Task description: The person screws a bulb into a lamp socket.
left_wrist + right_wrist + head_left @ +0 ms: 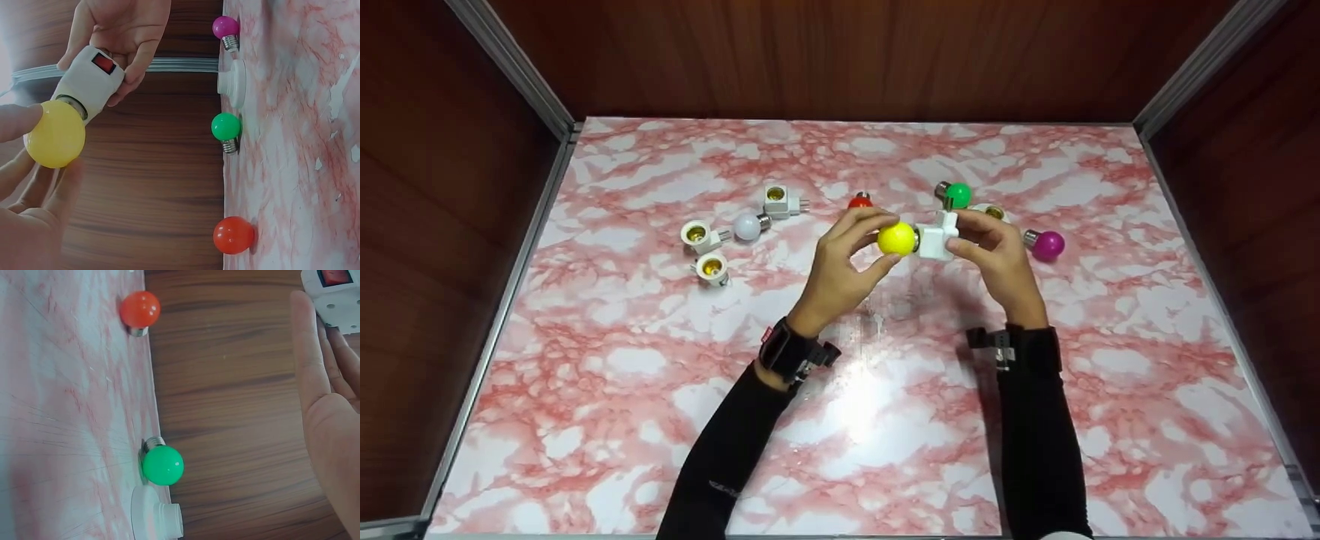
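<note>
My left hand [844,259] pinches a yellow light bulb [896,239] between thumb and fingers. A white plug-in lamp socket [936,241] is gripped by my right hand [997,259], its plug prongs pointing away from me. The bulb's metal base sits at the socket's mouth, mostly hidden inside it. In the left wrist view a red switch [104,63] shows on the socket's side. The right wrist view catches only the socket's edge [343,309] above the right hand's fingers. Both hands are raised over the table.
Red [861,200], green [958,195] and purple [1048,245] bulbs lie on the marbled table [660,450]. A round white socket [994,213] is partly behind the right hand. To the left are a white bulb [747,227] and sockets [697,236]. Wooden walls [840,60] enclose the table.
</note>
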Demonstrator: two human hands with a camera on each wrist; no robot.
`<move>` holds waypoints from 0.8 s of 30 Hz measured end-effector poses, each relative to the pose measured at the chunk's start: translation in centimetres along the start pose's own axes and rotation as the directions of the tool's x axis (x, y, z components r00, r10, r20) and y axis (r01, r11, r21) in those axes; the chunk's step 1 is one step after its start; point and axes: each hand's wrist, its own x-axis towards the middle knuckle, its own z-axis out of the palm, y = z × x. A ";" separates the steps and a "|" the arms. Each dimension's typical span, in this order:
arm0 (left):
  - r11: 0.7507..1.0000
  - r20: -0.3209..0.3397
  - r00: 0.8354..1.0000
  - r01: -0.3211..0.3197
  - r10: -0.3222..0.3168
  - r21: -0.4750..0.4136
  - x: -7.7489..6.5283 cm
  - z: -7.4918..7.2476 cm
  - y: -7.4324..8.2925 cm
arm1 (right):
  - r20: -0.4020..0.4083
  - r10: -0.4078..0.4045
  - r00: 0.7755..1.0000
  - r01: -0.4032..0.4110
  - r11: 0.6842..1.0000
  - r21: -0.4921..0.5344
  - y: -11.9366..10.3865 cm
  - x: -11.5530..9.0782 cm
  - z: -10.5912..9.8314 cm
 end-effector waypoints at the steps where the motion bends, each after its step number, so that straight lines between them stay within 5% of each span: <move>1: 1.000 0.005 1.000 -0.009 0.009 0.000 0.0 0.0 0.0 | 0.004 0.003 1.000 -0.003 1.000 0.006 0.0 0.0 0.0; 11: 0.995 0.038 0.995 -0.096 0.095 0.033 0.1 -0.1 -0.2 | 0.036 0.063 0.997 -0.064 0.997 0.033 0.1 0.0 0.0; 17: 0.997 0.036 0.997 -0.070 0.071 -0.039 0.0 -0.2 -0.1 | 0.051 0.046 0.998 -0.049 0.997 0.057 0.1 0.1 -0.1; 24: 1.000 0.024 1.000 -0.020 0.020 0.009 0.0 -0.2 0.0 | 0.045 -0.002 0.999 -0.004 0.990 0.142 -0.1 0.0 0.1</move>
